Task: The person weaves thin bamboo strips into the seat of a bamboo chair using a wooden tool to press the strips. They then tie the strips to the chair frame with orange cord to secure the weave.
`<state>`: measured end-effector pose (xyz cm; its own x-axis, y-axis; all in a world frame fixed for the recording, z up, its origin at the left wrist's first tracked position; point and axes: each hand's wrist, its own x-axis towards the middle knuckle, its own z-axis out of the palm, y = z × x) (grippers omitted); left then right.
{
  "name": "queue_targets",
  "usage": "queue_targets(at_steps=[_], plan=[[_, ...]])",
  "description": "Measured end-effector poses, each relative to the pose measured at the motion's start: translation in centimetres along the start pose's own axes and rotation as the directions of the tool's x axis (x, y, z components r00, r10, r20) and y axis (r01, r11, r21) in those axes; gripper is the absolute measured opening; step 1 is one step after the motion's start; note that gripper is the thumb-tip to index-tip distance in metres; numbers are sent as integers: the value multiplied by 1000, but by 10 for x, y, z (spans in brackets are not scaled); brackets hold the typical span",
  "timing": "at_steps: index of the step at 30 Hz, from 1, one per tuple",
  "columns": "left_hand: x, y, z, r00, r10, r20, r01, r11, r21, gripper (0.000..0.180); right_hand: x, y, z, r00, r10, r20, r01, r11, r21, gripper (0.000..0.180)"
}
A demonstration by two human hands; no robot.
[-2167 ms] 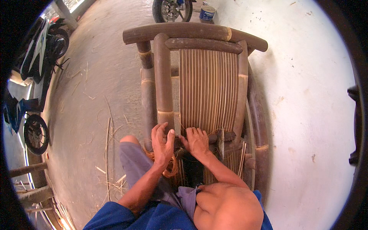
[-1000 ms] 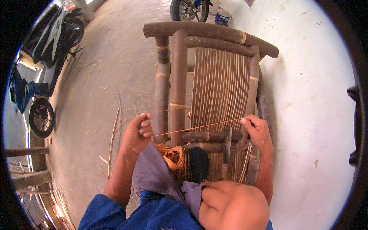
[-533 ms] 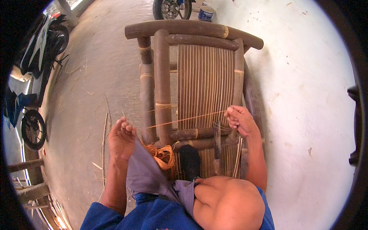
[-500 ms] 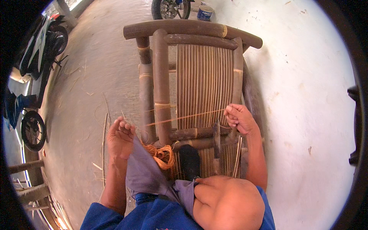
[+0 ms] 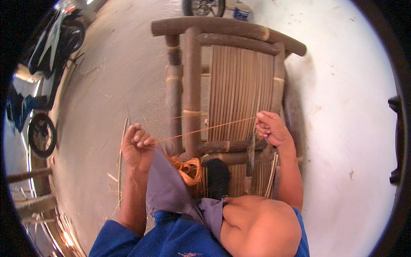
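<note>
A thin orange strand (image 5: 205,128) is stretched between my two hands, across the front of a brown bamboo chair (image 5: 192,90). My left hand (image 5: 139,147), out to the left of the chair, pinches one end with curled fingers. At the chair's right side, my right hand (image 5: 273,129) grips the other end, higher than the left. The chair's panel of narrow upright slats (image 5: 239,94) lies behind the strand. Below it, a loose bundle of orange strands (image 5: 191,171) rests beside my leg. A knife (image 5: 251,156) with a dark blade leans at the lower rail, under my right hand.
Thin cane pieces (image 5: 272,175) lie right of the knife; more strips (image 5: 122,158) are scattered on the floor at left. A motorcycle (image 5: 45,124) stands far left. Beyond the chair are a wheel (image 5: 203,6) and a blue tin (image 5: 242,12). A white wall (image 5: 342,128) rises at right.
The whole view has shifted, so the chair sits farther right. The strand's left end now meets my left fingers, where before a gap showed between them. My right hand keeps its grip.
</note>
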<state>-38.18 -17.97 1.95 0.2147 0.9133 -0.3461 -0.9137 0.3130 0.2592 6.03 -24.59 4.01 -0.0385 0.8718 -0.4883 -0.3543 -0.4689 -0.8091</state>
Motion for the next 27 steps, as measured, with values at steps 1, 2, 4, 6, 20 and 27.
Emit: queue_targets(at_steps=[1, 2, 4, 6, 20, 27], plan=[[-4, 4, -5, 1000, 13, -19, -10, 992, 127, 17, -1, 2, -1, 1000, 7, -20, -8, 1000, -26, 26], [-9, 12, -9, 998, -30, -51, 41, 972, 232, 17, -2, 4, -3, 999, 27, -47, -31, 997, -74, 26], [-17, 31, -16, 986, -147, -76, 165, 896, 412, 17, -5, 6, -11, 995, 36, -94, -51, 986, -160, 27], [-24, 55, -24, 979, -178, -95, 187, 621, 761, 20, -6, 8, -22, 989, 25, -147, -60, 969, -240, 28], [-45, 278, -60, 868, 482, 119, 120, -436, 892, 29, 16, 114, 115, 933, 11, 360, 324, 408, -853, 49], [-45, 177, -91, 748, 461, 477, 47, -755, 654, 28, 30, 160, 166, 889, -94, 448, 455, 71, -888, 37]])
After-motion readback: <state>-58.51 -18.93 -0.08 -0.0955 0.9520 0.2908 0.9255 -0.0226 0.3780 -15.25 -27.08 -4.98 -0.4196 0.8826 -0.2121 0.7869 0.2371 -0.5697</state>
